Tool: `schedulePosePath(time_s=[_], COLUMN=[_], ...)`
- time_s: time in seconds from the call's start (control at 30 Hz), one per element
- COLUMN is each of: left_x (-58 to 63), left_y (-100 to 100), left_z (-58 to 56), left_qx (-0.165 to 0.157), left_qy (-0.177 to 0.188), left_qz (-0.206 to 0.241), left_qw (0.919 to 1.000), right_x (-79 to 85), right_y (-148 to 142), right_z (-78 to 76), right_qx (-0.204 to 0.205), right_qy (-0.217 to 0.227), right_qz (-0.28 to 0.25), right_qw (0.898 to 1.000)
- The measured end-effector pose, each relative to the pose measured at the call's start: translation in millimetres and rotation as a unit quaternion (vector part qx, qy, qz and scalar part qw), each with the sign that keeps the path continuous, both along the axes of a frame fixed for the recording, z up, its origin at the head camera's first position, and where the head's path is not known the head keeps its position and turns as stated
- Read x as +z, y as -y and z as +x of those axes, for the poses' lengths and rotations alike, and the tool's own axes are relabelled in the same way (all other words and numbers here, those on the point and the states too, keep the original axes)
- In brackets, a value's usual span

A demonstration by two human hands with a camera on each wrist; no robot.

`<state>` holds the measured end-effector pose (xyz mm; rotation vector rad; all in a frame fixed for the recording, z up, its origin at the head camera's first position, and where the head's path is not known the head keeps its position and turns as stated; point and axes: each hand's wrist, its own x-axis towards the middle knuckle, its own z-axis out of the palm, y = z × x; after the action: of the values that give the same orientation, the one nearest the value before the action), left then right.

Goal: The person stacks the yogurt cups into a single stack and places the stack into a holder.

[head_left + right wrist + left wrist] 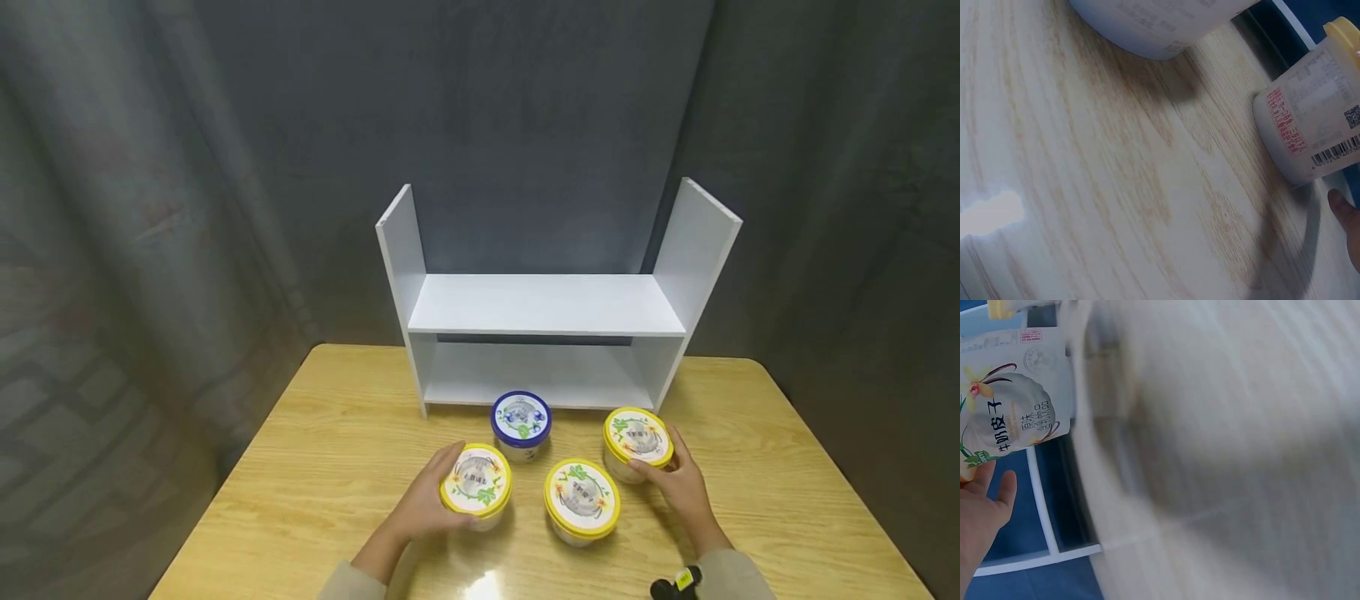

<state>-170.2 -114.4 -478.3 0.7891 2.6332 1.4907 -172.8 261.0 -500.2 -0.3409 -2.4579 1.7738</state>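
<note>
My left hand (427,504) holds a yellow-lidded tub (476,481), thumb at the near side and fingers round the far left. Its printed side, with a flower picture, fills the upper left of the left wrist view, where part of the hand (982,515) shows below. On the right, my right hand (686,493) grips another yellow-lidded tub (637,437) between thumb and fingers. In the right wrist view that tub (1310,112) shows a barcode, with the thumb (1346,219) beside it. Between the hands stands a third yellow-lidded tub (582,498); a blue-lidded tub (521,419) stands farther back.
A white two-level shelf (547,304) with tall side panels stands at the back of the wooden table (315,467). Grey curtains (525,125) hang behind and beside it. A small black object (663,589) with a yellow-green label is at the right wrist.
</note>
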Motion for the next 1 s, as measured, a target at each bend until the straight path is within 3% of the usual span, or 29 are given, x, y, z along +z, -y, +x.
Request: schedulePosePath(time_s=[0.23,0.67,0.87,1.0], left_x=[15.1,55.7,74.8,83.1], left_y=[-6.5,-16.6,-28.5,-38.2], left_z=[-7.9,-28.9,-39.5,-47.0], left_qx=[-0.009,-0.023,-0.029,-0.044], left_qy=[-0.012,-0.035,-0.051,-0.058], left_qz=[-0.004,-0.010,-0.014,-0.020], left_qw=[0.9999,0.9991,0.9982,0.9972], right_x=[-1.0,-3.3,-1.8,-9.1], right_y=[0.5,2.5,3.4,1.7], right_z=[-0.9,-1.2,-0.7,-1.3], right_qx=[-0.001,-0.006,-0.013,-0.013], right_qy=[-0.010,-0.024,-0.023,-0.033], right_qz=[-0.005,-0.044,-0.042,-0.037], right_qw=[1.000,0.999,0.999,0.999])
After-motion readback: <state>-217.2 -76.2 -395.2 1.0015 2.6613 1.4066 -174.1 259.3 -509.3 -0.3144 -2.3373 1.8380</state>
